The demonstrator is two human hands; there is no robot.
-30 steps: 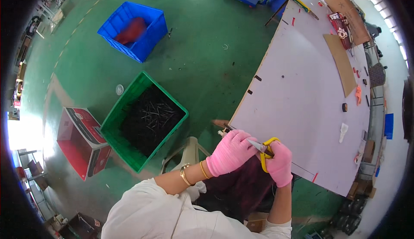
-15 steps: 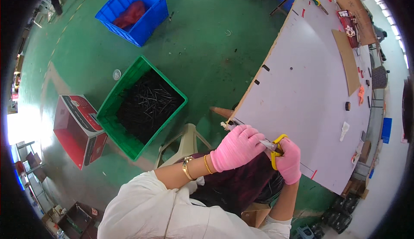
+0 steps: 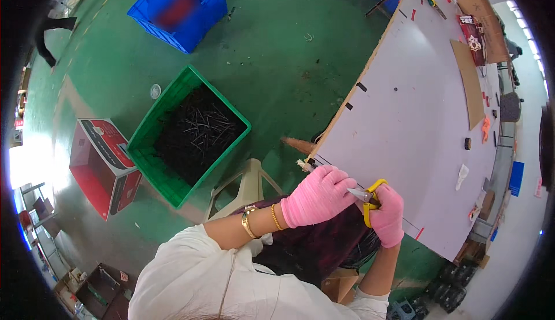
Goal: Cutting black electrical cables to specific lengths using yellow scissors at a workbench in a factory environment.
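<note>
Right hand: your pink-gloved fingers are clenched on the yellow-handled scissors.
Left hand: curled at the blades; its grasp can't be told.

Both pink-gloved hands meet close together — left hand curled, right hand fisted, fingers closed.

Pink rubber gloves, yellow plastic-handled metal snips, matt white tabletop

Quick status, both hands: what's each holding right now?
Left hand: closed, contents hidden.
Right hand: closed on yellow-handled scissors.
</note>
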